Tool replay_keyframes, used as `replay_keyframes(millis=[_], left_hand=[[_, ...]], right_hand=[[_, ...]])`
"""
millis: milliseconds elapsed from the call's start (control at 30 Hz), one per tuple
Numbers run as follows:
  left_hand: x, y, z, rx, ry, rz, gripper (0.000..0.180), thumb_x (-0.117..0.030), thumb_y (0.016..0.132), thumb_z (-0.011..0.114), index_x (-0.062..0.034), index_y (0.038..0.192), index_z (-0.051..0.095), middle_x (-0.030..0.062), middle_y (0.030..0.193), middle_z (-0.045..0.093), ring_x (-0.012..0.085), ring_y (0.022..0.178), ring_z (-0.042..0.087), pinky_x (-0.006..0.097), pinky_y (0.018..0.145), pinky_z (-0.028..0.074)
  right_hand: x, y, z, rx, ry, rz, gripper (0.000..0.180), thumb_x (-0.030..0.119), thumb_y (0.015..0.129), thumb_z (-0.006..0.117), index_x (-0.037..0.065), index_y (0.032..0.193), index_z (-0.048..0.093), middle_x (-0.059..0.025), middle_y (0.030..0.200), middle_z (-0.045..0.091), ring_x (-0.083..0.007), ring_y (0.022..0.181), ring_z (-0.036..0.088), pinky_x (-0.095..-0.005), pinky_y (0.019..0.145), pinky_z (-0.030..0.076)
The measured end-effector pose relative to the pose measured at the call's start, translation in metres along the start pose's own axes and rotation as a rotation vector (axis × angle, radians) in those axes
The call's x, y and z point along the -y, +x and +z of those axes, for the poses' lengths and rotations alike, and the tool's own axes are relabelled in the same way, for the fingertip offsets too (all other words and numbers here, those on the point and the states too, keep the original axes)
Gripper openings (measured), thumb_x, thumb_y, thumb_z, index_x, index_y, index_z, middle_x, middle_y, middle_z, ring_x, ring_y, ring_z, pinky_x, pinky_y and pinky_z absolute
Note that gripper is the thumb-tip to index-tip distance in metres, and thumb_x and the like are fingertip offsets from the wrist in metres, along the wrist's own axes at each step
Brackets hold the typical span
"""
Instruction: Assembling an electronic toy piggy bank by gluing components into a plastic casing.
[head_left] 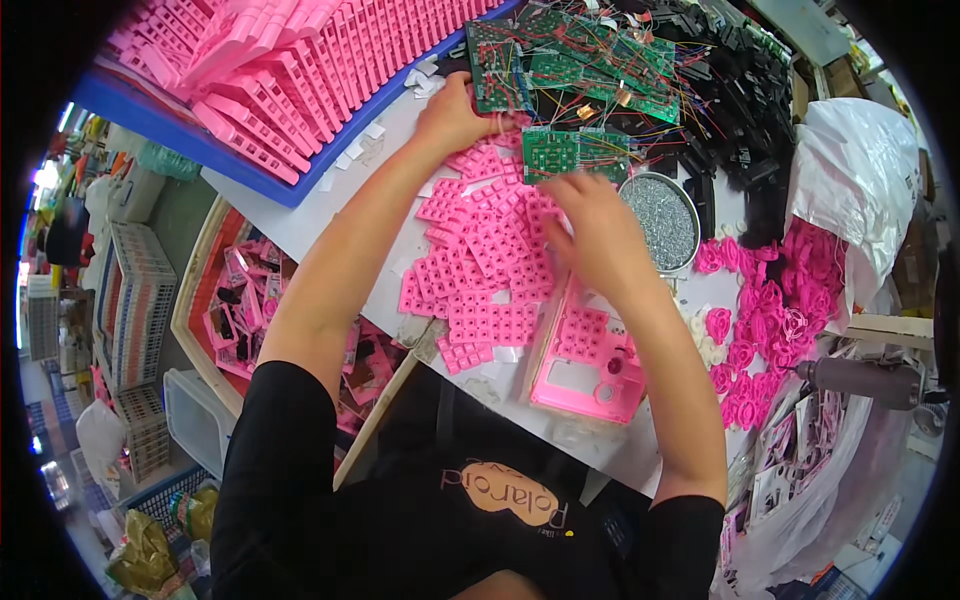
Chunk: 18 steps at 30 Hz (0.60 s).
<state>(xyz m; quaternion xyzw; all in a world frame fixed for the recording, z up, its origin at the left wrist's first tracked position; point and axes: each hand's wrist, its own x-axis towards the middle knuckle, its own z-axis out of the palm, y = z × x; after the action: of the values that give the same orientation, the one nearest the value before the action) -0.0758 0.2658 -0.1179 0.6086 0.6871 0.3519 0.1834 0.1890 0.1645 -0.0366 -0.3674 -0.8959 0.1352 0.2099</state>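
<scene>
A heap of pink rubber keypad mats [485,270] lies at the centre of the frame on the white table [300,225]. The right hand [592,232] rests on its right edge, fingers curled down onto the mats; whether they pinch one cannot be told. Just below sits a pink plastic housing [590,365]. The left hand [455,115], upper centre, closes its fingers around a green circuit board [497,68]. A round dish of screws [660,220] stands right of the hands.
</scene>
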Motion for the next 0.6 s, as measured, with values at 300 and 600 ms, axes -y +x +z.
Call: replay_keyframes(millis=[300, 600], left_hand=[[-0.04, -0.056, -0.053, 0.468, -0.07, 0.11, 0.051, -0.029, 0.08, 0.082, -0.0033, 0.123, 0.068, 0.0182, 0.12, 0.067, 0.0276, 0.112, 0.064, 0.039, 0.098, 0.049], [-0.028, -0.148, -0.082, 0.135, 0.114, 0.353, 0.082, -0.047, 0.089, 0.07, -0.0079, 0.154, 0.04, 0.0271, 0.158, 0.035, 0.0448, 0.145, 0.034, 0.05, 0.121, 0.025]], right_hand=[[-0.054, 0.054, 0.025, -0.045, -0.18, 0.03, 0.046, 0.006, 0.084, 0.068, 0.011, 0.129, 0.062, -0.0144, 0.126, 0.059, -0.0379, 0.115, 0.057, -0.0462, 0.096, 0.052], [-0.022, -0.066, -0.059, -0.21, 0.112, 0.079, 0.024, 0.009, 0.085, 0.07, 0.006, 0.109, 0.07, -0.0136, 0.109, 0.068, -0.0349, 0.1, 0.064, -0.0422, 0.086, 0.052]])
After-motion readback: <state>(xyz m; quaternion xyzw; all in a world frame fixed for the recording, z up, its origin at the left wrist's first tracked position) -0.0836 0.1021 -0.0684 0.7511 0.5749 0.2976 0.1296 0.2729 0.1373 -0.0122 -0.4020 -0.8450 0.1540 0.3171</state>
